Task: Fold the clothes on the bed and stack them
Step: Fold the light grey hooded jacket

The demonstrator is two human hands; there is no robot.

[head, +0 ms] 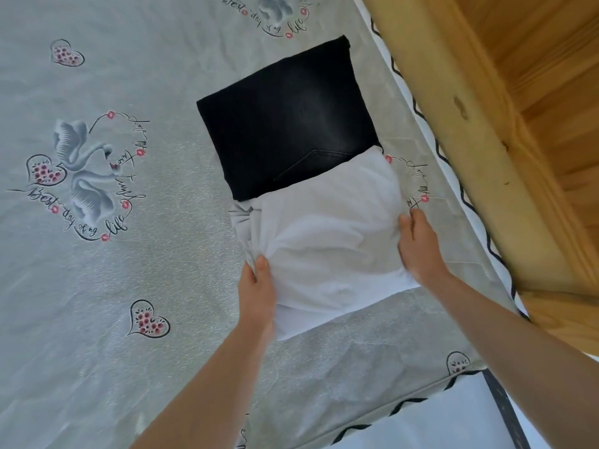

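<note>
Where grey swan-print bedspread (129, 286) meets wooden frame (453, 124) | both hands grip white garment (330, 241)

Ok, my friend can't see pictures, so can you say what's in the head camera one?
Two bare hands hold a folded white garment by its sides, the left hand pinching one edge and the right hand gripping the other, with its far end overlapping a folded black garment. Both lie on a grey bedsheet printed with swans and hearts, beside a wooden bed frame.

Left hand (257, 280) and right hand (418, 244) grip white garment (327, 234) at centre frame, overlapping folded black jeans (285, 124) on bed (129, 286).
</note>
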